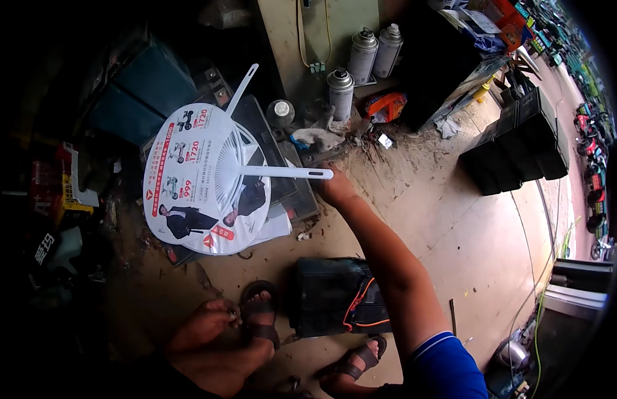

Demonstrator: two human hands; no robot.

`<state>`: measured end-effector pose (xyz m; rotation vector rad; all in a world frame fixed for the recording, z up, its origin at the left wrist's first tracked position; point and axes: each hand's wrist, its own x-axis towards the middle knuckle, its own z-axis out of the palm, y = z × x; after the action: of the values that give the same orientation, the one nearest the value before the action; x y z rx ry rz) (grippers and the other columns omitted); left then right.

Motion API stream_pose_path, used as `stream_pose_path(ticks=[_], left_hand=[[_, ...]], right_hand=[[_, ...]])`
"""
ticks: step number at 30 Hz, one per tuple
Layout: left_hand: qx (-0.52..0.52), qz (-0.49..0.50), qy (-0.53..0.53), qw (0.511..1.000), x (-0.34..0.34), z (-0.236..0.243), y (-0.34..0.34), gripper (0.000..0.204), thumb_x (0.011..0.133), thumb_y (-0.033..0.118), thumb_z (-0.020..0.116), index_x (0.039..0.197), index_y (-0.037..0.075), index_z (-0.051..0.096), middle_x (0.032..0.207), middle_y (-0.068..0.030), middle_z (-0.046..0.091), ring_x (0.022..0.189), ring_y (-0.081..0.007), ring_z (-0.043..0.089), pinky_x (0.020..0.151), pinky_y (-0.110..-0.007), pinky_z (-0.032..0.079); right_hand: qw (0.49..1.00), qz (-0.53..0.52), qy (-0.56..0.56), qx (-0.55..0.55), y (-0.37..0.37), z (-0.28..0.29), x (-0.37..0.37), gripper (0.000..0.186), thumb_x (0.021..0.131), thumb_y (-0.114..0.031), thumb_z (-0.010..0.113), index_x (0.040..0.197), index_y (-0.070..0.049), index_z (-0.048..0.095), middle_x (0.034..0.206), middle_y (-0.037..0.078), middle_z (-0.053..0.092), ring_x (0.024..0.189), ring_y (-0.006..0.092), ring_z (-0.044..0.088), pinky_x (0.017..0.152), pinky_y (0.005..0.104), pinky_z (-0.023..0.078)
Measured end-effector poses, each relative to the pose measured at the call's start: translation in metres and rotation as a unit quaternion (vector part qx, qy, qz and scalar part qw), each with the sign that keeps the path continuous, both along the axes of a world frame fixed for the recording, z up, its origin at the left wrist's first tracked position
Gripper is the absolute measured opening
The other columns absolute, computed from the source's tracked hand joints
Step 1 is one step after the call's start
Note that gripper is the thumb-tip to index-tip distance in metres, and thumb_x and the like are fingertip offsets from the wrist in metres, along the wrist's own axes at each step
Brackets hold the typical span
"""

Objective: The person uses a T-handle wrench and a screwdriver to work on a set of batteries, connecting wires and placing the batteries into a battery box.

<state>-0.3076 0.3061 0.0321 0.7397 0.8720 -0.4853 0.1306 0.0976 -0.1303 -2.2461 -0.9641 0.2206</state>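
Note:
My right arm stretches forward, and my right hand (335, 187) is by the edge of a dark box-like stack (302, 193). Its fingers are mostly hidden behind the handle of a white round hand fan (212, 146), so their grip does not show. At least one more fan (242, 86) lies with it, its handle pointing away. Low on the left, my left hand (222, 314) is near my sandalled foot, fingers bent together. Whatever it holds, if anything, is too small and dark to name. Between my feet and the stack sits a black battery-like block (328, 286) with orange and red wires (359, 302).
Three spray cans (340, 93) stand at the back, near a clear jar (280, 114), a dirty glove (318, 137) and an orange packet (386, 106). Black blocks (521, 143) are piled at right. Blue-grey boxes (145, 86) fill the far left. A thin rod (453, 319) lies on the floor.

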Motion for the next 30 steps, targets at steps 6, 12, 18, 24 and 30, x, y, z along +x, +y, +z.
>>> stream_pose_path(ticks=[6,12,18,24,30], left_hand=[[0.027,0.008,0.049,0.998,0.011,0.005,-0.004,0.020,0.096,-0.002,0.063,0.116,0.000,0.070,0.102,-0.0119,0.073,0.095,-0.0229,0.071,0.085,-0.035,0.056],[-0.005,0.012,0.018,1.000,0.013,-0.007,-0.001,0.019,0.097,-0.001,0.063,0.114,0.000,0.069,0.100,-0.0116,0.074,0.094,-0.0229,0.071,0.084,-0.034,0.056],[-0.013,0.018,-0.007,1.000,0.021,-0.007,-0.005,0.016,0.096,-0.001,0.063,0.111,-0.001,0.069,0.099,-0.0118,0.074,0.092,-0.0219,0.071,0.083,-0.033,0.055],[-0.020,0.006,-0.010,1.000,0.031,-0.012,-0.004,0.016,0.095,-0.002,0.062,0.109,-0.001,0.070,0.097,-0.0124,0.074,0.088,-0.0212,0.070,0.081,-0.032,0.055],[-0.022,0.014,-0.012,1.000,0.035,-0.011,-0.003,0.017,0.095,-0.003,0.061,0.109,-0.001,0.070,0.097,-0.0120,0.074,0.088,-0.0214,0.071,0.080,-0.032,0.056]], right_hand=[[1.000,-0.010,0.008,-0.013,0.001,-0.003,-0.004,0.014,0.084,-0.012,0.066,0.092,-0.014,0.078,0.094,0.013,0.071,0.094,0.0370,0.068,0.084,0.0443,0.057],[0.995,-0.098,0.002,-0.033,-0.028,-0.028,-0.004,0.009,0.082,-0.015,0.071,0.084,-0.008,0.077,0.094,0.016,0.073,0.092,0.0381,0.071,0.082,0.0471,0.058],[0.940,-0.284,0.156,0.108,-0.037,-0.003,0.021,0.021,0.079,-0.018,0.078,0.094,-0.004,0.080,0.086,0.019,0.076,0.080,0.0360,0.075,0.077,0.0417,0.061],[0.981,-0.184,-0.010,0.059,0.001,-0.028,0.039,0.016,0.081,-0.019,0.075,0.088,-0.005,0.076,0.084,0.023,0.072,0.086,0.0433,0.072,0.076,0.0485,0.057],[0.984,-0.164,-0.029,-0.059,-0.009,-0.044,0.039,0.017,0.079,-0.022,0.077,0.087,-0.007,0.071,0.082,0.021,0.072,0.084,0.0434,0.072,0.072,0.0495,0.057]])
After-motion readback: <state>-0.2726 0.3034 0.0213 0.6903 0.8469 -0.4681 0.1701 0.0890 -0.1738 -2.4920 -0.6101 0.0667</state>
